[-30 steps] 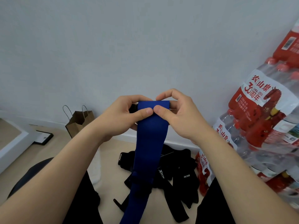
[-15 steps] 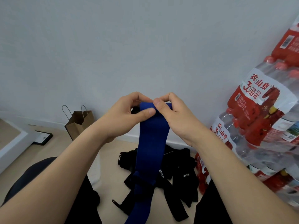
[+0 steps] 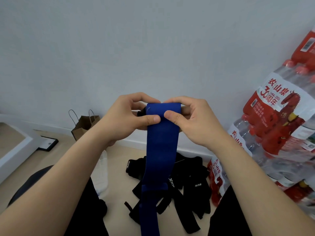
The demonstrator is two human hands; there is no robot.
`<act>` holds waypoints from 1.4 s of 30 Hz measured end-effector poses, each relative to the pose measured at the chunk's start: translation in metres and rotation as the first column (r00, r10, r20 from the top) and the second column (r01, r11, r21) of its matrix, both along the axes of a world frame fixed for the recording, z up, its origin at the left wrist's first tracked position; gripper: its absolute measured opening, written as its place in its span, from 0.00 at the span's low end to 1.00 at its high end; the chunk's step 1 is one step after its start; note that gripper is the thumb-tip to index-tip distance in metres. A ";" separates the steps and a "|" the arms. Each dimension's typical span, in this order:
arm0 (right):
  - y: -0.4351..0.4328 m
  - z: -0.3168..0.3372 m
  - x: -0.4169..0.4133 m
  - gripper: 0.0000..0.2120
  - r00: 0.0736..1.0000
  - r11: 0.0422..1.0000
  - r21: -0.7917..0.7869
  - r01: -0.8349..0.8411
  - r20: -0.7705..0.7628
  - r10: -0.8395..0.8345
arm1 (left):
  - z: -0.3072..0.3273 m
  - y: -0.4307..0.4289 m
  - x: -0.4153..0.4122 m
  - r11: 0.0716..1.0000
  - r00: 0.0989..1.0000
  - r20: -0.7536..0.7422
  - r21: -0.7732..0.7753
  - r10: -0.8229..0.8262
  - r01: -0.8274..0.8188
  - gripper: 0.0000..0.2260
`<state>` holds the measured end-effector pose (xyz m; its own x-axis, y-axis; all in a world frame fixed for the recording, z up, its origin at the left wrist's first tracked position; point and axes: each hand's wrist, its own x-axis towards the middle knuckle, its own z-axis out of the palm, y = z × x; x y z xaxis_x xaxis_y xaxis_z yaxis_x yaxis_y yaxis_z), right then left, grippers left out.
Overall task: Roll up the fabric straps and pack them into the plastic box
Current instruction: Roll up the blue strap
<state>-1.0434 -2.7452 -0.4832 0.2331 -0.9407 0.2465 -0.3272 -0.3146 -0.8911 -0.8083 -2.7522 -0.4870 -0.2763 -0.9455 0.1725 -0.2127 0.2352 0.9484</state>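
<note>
A wide blue fabric strap [image 3: 161, 147] hangs down from both hands at chest height, its top end wound into a small roll. My left hand [image 3: 126, 118] pinches the roll's left side, thumb pressed on the front. My right hand [image 3: 192, 118] pinches the right side, thumb on the front as well. The strap's loose tail drops past the lower edge of the view. Several black straps [image 3: 189, 186] lie in a heap on the floor below. A clear plastic item [image 3: 102, 172], partly hidden by my left forearm, lies on the floor; I cannot tell if it is the box.
Stacked packs of bottled water with red labels [image 3: 279, 133] fill the right side. A brown paper bag [image 3: 84, 124] stands by the white wall. A black flat item [image 3: 48, 143] and a white ledge [image 3: 15, 149] are at the left. My black-clad legs frame the floor.
The roll at the strap's top has grown a little as both hands turned it. The hands stay at about the same height; the hanging tail has shifted slightly.
</note>
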 end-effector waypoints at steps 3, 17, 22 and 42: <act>-0.002 -0.001 0.000 0.10 1.000 1.000 -0.020 0.024 -0.015 -0.024 | -0.002 -0.007 0.010 0.970 0.950 0.219 -0.153 0.222 -0.191 0.14; -0.002 -0.008 0.001 0.18 0.997 0.996 -0.047 -0.080 0.004 0.080 | 0.005 0.010 -0.003 0.984 0.984 0.095 0.113 -0.148 0.137 0.19; -0.001 -0.004 -0.005 0.10 0.986 0.993 0.035 -0.116 0.126 0.111 | 0.004 0.008 0.001 0.992 0.994 0.027 0.066 -0.109 0.107 0.09; 0.004 0.004 -0.003 0.14 0.992 0.996 0.072 -0.044 0.122 0.035 | -0.001 0.009 -0.004 0.985 0.984 -0.046 -0.007 -0.171 0.171 0.10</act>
<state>-1.0462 -2.7409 -0.4797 0.2434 -0.9481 0.2047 -0.2043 -0.2565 -0.9447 -0.8126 -2.7430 -0.4878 -0.4256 -0.8843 0.1920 -0.1245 0.2674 0.9555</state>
